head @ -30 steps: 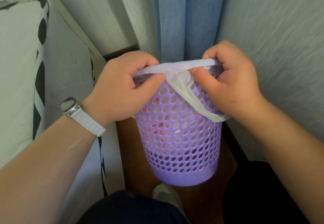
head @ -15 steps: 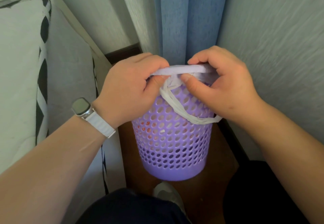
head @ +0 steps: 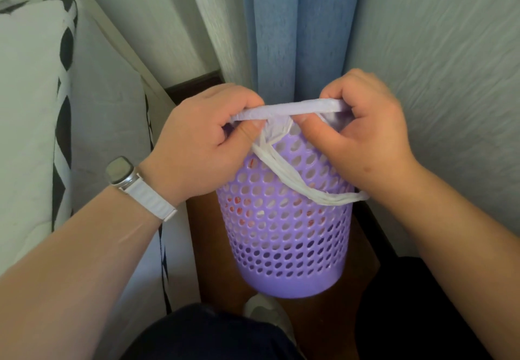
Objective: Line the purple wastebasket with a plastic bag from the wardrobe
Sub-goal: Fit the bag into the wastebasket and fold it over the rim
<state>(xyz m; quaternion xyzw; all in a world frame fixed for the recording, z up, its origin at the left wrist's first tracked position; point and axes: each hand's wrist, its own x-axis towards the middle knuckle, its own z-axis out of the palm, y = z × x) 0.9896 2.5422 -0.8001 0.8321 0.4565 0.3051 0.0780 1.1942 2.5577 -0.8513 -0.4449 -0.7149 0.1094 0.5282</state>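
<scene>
Purple perforated plastic wastebasket [head: 284,235] sits on the brown floor [head: 208,247] below a blue curtain [head: 289,35]. I note my left hand [head: 202,145] and right hand [head: 365,140], fingers curled, pinching the thin white plastic bag [head: 281,162] against its rim, apparently to seat the liner; one handle loop hangs outside.

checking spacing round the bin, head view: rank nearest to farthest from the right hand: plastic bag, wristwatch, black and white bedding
1. plastic bag: in the grip of the right hand, at the wastebasket rim.
2. wristwatch: on the left wrist.
3. black and white bedding: far left.
</scene>
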